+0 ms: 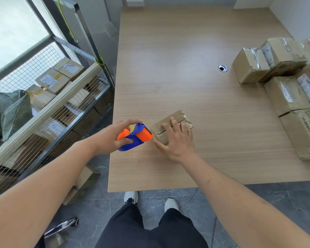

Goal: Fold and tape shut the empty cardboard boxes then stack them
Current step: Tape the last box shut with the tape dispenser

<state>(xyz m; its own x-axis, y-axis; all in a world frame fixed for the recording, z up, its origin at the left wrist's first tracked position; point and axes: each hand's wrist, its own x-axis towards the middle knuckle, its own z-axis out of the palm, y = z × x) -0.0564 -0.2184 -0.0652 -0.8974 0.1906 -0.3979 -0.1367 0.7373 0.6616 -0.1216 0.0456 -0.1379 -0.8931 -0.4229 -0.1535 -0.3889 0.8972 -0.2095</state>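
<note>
A small brown cardboard box (pixel 170 127), glossy with clear tape, is pinned to the pale wood-grain counter (pixel 177 77) just below the frame's centre by the right hand (pixel 175 138), its fingers spread flat across the closed top flaps. An orange-and-blue plastic tape dispenser (pixel 135 136) is gripped in the left hand (pixel 113 136), its serrated edge held against the box's near-left end. Taped brown cardboard boxes (pixel 283 72) are seen stacked and grouped along the counter's right edge. A wire-mesh metal cart (pixel 57 111) loaded with further labelled cartons is seen at the left of the frame.
</note>
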